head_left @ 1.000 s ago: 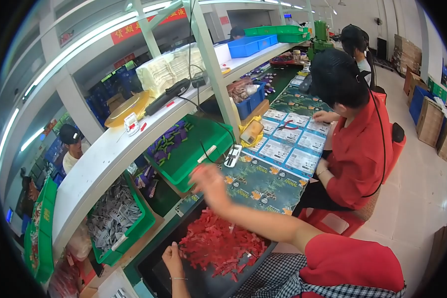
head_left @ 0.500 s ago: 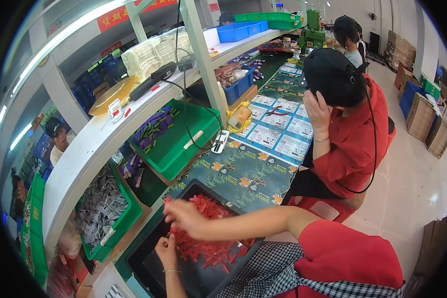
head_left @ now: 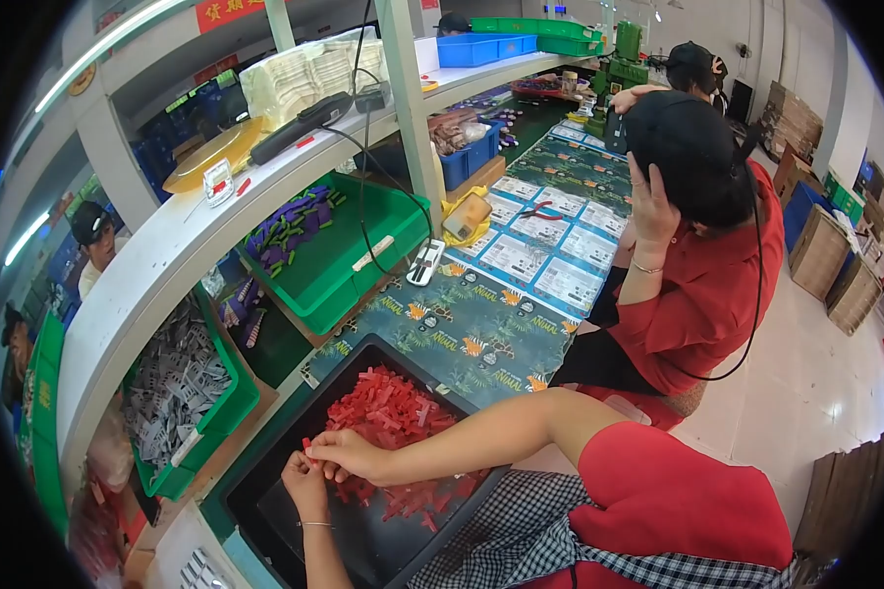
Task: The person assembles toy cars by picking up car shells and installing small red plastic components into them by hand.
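Note:
My left hand (head_left: 305,487) and my right hand (head_left: 352,455) meet over the near-left part of a black tray (head_left: 265,525). Their fingertips pinch together around a small red plastic piece (head_left: 307,448), of which only a bit shows between the fingers. A heap of similar red pieces (head_left: 388,407) lies in the tray beside and beyond my right hand. Some fingers of both hands hide one another, and the held piece's full shape is hidden.
Green bins hold grey parts (head_left: 177,393) and purple-green parts (head_left: 290,231) to the left, under a white shelf (head_left: 147,275). A patterned sheet (head_left: 452,319), a white gadget (head_left: 424,263) and pliers (head_left: 542,213) lie ahead. A co-worker (head_left: 707,255) sits close on the right.
My right hand has come down and back from the far left edge of the tray to my left hand, and both now meet at a red piece. The camera view has shifted slightly.

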`<act>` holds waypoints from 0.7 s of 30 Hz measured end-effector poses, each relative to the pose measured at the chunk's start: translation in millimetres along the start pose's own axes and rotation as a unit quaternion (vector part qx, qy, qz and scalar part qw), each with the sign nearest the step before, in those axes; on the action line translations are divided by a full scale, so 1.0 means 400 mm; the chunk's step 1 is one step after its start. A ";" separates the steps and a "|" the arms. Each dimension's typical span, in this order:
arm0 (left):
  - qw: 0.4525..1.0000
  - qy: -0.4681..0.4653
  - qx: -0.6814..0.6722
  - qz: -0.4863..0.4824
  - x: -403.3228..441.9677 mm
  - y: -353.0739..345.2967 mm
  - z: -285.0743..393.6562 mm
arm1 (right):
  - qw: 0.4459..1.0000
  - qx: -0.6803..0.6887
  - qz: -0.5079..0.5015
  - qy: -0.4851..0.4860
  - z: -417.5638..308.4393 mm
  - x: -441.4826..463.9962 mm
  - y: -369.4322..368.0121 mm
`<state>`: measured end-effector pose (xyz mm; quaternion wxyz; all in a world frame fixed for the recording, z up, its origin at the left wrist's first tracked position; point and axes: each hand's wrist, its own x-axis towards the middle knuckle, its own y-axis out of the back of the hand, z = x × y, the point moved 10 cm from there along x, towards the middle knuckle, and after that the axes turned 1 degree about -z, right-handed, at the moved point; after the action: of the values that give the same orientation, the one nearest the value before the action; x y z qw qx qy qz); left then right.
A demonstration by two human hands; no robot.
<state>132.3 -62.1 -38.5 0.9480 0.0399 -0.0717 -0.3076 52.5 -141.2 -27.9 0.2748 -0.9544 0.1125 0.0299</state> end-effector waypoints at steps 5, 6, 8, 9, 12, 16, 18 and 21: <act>1.000 0.003 0.003 0.016 -0.002 -0.005 0.007 | 1.000 0.003 0.003 -0.010 0.008 0.002 0.003; 1.000 -0.004 0.024 0.019 0.001 0.003 -0.006 | 1.000 0.009 0.008 -0.015 0.014 0.005 0.009; 0.999 -0.012 0.045 0.018 0.010 0.001 -0.008 | 1.000 0.007 0.007 -0.011 0.013 0.012 0.011; 0.999 -0.008 0.032 0.013 0.005 0.000 -0.004 | 1.000 0.006 0.016 -0.009 0.015 0.011 0.014; 1.000 -0.003 0.014 0.006 0.001 -0.005 -0.005 | 0.999 0.013 0.030 -0.014 0.018 0.012 0.020; 1.000 -0.005 0.030 0.007 0.001 -0.005 -0.001 | 0.999 0.018 0.031 -0.026 0.017 0.012 0.021; 1.000 -0.012 0.019 0.004 0.002 -0.013 -0.007 | 0.999 0.023 0.035 -0.029 0.029 0.022 0.026; 0.999 -0.016 0.029 -0.011 0.000 -0.019 -0.001 | 0.998 0.029 0.045 -0.030 0.032 0.030 0.034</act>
<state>127.9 -68.5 -39.8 0.9417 0.0632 -0.0948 -0.3167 61.2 -148.3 -47.2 0.3044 -0.9385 0.1482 0.0681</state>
